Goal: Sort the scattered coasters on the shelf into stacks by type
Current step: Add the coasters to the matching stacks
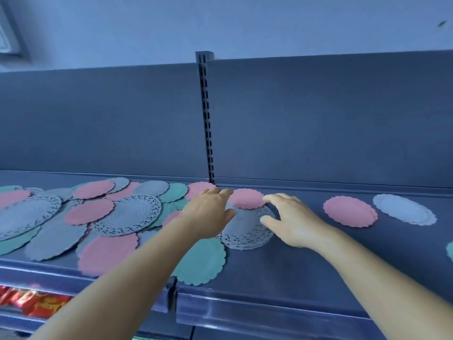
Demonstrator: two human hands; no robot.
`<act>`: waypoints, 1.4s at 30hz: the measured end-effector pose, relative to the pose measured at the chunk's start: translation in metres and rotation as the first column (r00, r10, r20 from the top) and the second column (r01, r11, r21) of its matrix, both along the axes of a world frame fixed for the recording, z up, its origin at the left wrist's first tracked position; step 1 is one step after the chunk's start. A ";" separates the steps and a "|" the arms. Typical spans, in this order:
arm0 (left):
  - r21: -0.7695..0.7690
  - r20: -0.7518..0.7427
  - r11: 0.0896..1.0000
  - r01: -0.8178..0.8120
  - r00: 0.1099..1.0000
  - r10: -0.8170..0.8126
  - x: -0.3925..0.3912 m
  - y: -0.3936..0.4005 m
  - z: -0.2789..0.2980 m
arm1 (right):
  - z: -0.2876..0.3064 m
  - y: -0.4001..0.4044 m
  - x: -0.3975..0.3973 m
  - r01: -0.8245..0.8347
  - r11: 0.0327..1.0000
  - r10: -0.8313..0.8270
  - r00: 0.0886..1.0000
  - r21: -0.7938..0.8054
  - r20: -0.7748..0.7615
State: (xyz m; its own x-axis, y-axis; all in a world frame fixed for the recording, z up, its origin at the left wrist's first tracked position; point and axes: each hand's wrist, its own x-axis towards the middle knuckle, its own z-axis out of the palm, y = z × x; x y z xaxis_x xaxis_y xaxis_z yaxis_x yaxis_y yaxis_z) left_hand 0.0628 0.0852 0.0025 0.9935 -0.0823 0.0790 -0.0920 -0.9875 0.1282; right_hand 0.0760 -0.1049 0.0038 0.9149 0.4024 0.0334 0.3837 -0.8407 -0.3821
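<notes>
Several scalloped coasters in pink, green and grey, plus lacy grey ones, lie scattered over the left half of the dark shelf [294, 271]. A small pink coaster [246, 198] sits partly on a stack of lacy grey coasters [245, 229] near the middle. My left hand [208, 213] reaches over the stack's left side, fingers extended toward the pink coaster. My right hand [291, 219] hovers at the stack's right edge with fingers spread and loosely bent, holding nothing. A green coaster [199, 262] lies under my left forearm.
On the right stand a separate pink coaster [350, 211] and a grey oval coaster [404, 209]; a green edge [449, 250] shows at the far right. A slotted upright post [207, 123] splits the back panel. Red packets [31, 299] sit on the shelf below.
</notes>
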 end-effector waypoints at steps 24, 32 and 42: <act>-0.010 -0.131 0.983 -0.182 0.975 0.179 0.096 0.107 -0.033 | -0.029 0.079 0.093 0.265 0.959 -0.277 0.952 -0.100 -0.131; -0.258 0.033 0.956 -0.140 0.988 0.154 0.099 0.100 -0.023 | -0.021 0.074 0.098 0.421 0.906 -0.398 0.883 0.045 -0.250; -0.542 0.130 0.838 -0.057 0.980 0.151 0.074 0.087 -0.011 | -0.010 0.067 0.075 0.505 0.860 -0.461 0.829 0.069 -0.315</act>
